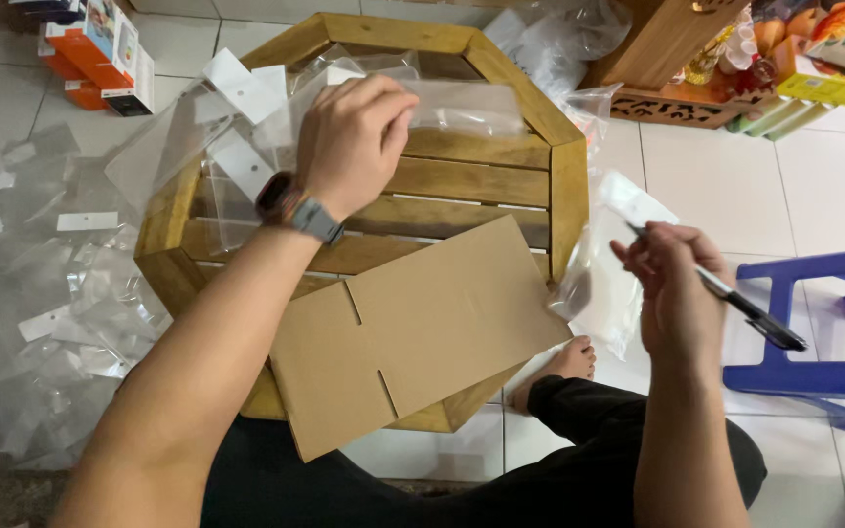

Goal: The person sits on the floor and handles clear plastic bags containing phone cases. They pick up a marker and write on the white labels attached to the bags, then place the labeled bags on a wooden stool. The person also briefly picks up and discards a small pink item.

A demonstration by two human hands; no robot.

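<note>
A clear bag (462,103) is pinched by the left hand (354,142) over the wooden table (564,186); a pen (750,313) and another bag (603,284) are gripped in the right hand (672,288), kept clear of the cardboard (422,332)

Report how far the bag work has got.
Done, apparently: many clear bags lie heaped on the floor. In hand: the left hand grips a bag on the wooden table; the right hand holds a pen and another bag. Left: bags on the table.

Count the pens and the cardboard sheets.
1 pen, black, held in the right hand. 1 cardboard sheet, flat on the wooden table. More could be hidden under the clear bags.
</note>
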